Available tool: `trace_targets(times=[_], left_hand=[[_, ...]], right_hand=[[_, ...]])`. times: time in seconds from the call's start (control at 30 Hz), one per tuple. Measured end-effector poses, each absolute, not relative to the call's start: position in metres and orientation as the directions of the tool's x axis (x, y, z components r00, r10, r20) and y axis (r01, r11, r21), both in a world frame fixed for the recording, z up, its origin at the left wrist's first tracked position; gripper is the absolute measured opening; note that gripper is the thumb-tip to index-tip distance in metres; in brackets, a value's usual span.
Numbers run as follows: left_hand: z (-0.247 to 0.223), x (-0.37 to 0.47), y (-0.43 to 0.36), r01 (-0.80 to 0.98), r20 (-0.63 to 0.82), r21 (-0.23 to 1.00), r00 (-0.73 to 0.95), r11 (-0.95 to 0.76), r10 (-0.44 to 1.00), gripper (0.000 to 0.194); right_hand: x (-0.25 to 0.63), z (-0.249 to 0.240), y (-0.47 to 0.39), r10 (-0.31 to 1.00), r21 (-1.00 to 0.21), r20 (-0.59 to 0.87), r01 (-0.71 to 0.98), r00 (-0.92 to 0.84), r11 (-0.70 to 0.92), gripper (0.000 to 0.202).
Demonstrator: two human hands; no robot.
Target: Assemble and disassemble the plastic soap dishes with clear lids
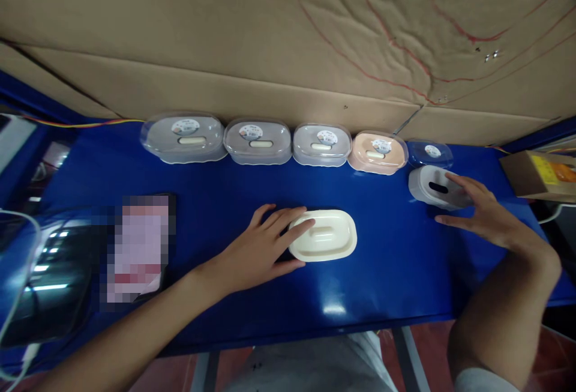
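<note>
A cream oval tray (335, 250) with a raised bar in its middle lies on the blue table. My left hand (261, 251) is closed round its left end, thumb at the near edge and a finger over the top. Farther right, my right hand (488, 215) reaches round the right end of a light grey oval box (422, 186) with a dark slot in its top. Its thumb and fingers are spread apart; the thumb lies in front of the box and a fingertip is at its top. Whether they touch it is hard to tell.
Several oval boxes with clear lids, grey ones (258, 150) and a peach one (380, 162), line the back. A clear lid (432, 155) lies right of them. A blurred phone-like object (137, 248) lies left; a cardboard box (524, 176) stands right. Cardboard (225, 26) backs the table (382, 284).
</note>
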State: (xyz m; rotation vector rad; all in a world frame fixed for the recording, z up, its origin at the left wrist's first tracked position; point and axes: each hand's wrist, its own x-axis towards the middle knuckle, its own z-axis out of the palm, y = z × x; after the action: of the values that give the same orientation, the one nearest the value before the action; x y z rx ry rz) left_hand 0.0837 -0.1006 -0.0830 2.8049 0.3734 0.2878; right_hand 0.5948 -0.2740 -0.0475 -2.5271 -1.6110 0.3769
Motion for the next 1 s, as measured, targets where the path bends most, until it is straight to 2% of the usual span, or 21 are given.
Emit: trace_targets(times=[0.13, 0.2, 0.3, 0.43, 0.57, 0.67, 0.73, 0.83, 1.0], left_hand=[[-0.084, 0.084, -0.100, 0.222, 0.164, 0.321, 0.944, -0.921, 0.285, 0.062], [-0.084, 0.083, -0.100, 0.220, 0.167, 0.324, 0.944, -0.920, 0.284, 0.062], [-0.085, 0.083, -0.100, 0.220, 0.164, 0.325, 0.945, -0.920, 0.283, 0.061], [-0.085, 0.083, -0.101, 0.220, 0.168, 0.332, 0.943, -0.917, 0.286, 0.064], [-0.085, 0.083, -0.102, 0.234, 0.169, 0.370, 0.934, -0.899, 0.313, 0.082], [-0.087, 0.084, -0.103, 0.252, 0.166, 0.409, 0.925, -0.877, 0.343, 0.097], [-0.089, 0.084, -0.102, 0.259, 0.170, 0.430, 0.918, -0.865, 0.359, 0.107], [-0.091, 0.084, -0.100, 0.243, 0.218, 0.454, 0.903, -0.857, 0.371, 0.121], [-0.088, 0.083, -0.098, 0.155, 0.315, 0.498, 0.885, -0.853, 0.344, 0.134]], right_hand=[[0.596, -0.048, -0.271, 0.886, -0.173, -0.063, 0.869, 0.460, -0.464, 0.109], [0.598, -0.050, -0.269, 0.877, -0.186, -0.088, 0.857, 0.473, -0.481, 0.112], [0.599, -0.051, -0.266, 0.889, -0.309, -0.146, 0.834, 0.433, -0.457, 0.105], [0.581, -0.041, -0.264, 0.905, -0.437, -0.142, 0.795, 0.402, -0.422, 0.097], [0.540, -0.031, -0.254, 0.966, -0.520, -0.052, 0.819, 0.255, -0.244, 0.089], [0.497, -0.031, -0.241, 0.996, -0.535, 0.066, 0.844, 0.060, -0.016, 0.086], [0.467, -0.034, -0.234, 0.992, -0.536, 0.087, 0.835, -0.088, 0.121, 0.083], [0.430, -0.037, -0.231, 0.975, -0.517, 0.043, 0.830, -0.219, 0.209, 0.081], [0.401, -0.043, -0.235, 0.958, -0.496, 0.069, 0.823, -0.279, 0.276, 0.087]])
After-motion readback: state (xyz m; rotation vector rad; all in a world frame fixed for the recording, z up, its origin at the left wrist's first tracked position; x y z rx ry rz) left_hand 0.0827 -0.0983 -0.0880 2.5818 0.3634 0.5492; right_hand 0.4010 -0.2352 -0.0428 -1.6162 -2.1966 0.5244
